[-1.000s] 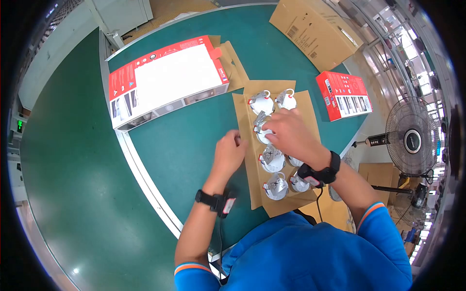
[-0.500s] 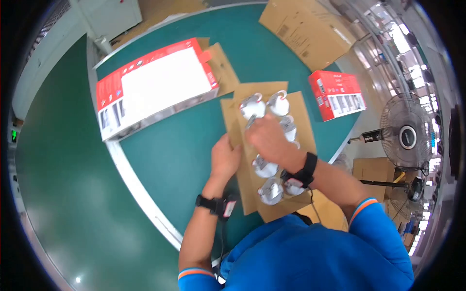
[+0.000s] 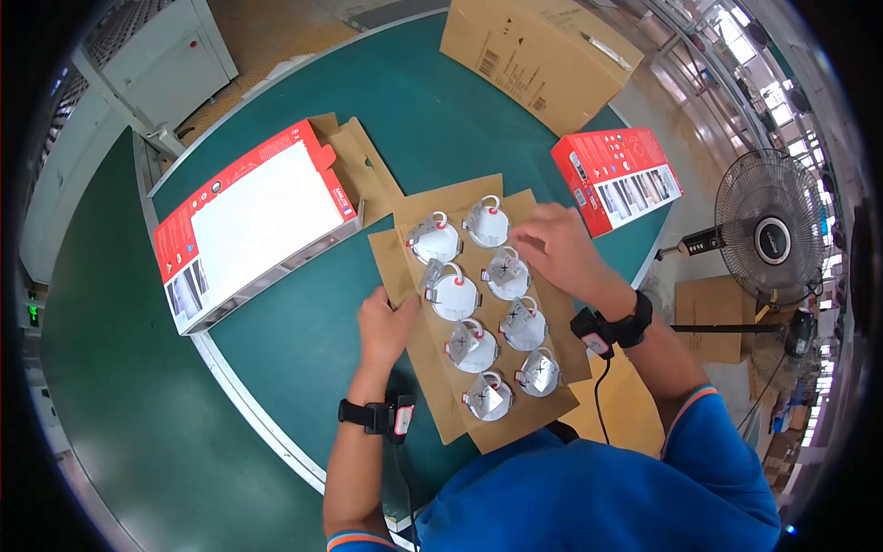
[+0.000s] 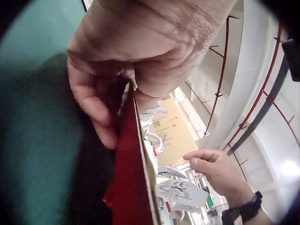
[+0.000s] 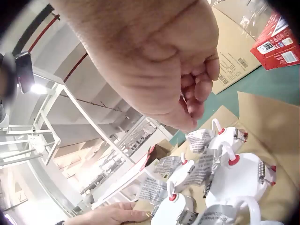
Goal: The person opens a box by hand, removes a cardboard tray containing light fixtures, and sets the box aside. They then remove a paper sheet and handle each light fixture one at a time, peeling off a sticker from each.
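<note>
A flat brown cardboard insert (image 3: 418,368) holds several round white light fixtures (image 3: 455,298) in two rows, with white cords and silvery labels. My left hand (image 3: 384,331) grips its left edge; in the left wrist view the thumb and fingers of that hand (image 4: 136,51) lie on opposite sides of the board. My right hand (image 3: 563,253) hangs over the upper right edge, beside the fixtures. In the right wrist view this hand (image 5: 154,61) has loosely curled fingers, holding nothing, above fixtures (image 5: 239,180) with springs.
A long red and white box (image 3: 267,216) with an opened flap lies at the left on the green table (image 3: 405,101). At the back stands a brown carton (image 3: 538,64), with a smaller red box (image 3: 616,179) near it. A fan (image 3: 771,239) stands at the right.
My right hand has left the left row of fixtures and moved right, uncovering them. The insert now sits more tilted and further left in the head view, which has also shifted; my left hand remains at its edge.
</note>
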